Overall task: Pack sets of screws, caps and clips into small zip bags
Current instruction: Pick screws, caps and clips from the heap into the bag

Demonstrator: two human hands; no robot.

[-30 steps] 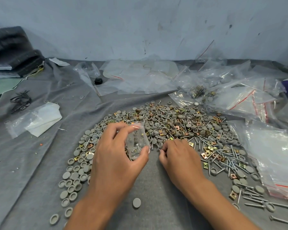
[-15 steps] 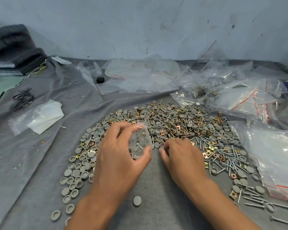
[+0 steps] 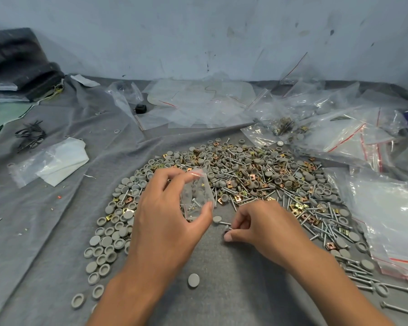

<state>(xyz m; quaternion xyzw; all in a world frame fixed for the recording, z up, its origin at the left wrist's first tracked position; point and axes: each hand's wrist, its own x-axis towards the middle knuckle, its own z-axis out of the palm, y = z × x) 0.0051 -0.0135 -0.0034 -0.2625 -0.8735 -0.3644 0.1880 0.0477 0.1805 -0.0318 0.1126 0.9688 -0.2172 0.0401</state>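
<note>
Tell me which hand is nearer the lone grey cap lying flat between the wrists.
Left. The left hand holding the small zip bag sits above the lone grey cap; the right hand lies farther off, up-right.

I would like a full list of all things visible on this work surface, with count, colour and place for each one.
small zip bag: one, clear, red strip at top, some screws inside, held above the cloth
mixed pile: too many to count; grey caps, silver screws, brass-coloured clips; centre
loose cap: one, grey, near edge between the forearms
empty zip bags: many, clear with red strips, right and back
folded plastic: one, whitish, left
black ties: a bundle, far left
cloth: one, grey, covers the table
left hand: grips the small zip bag
right hand: pinches a screw near the pile's front edge
</note>
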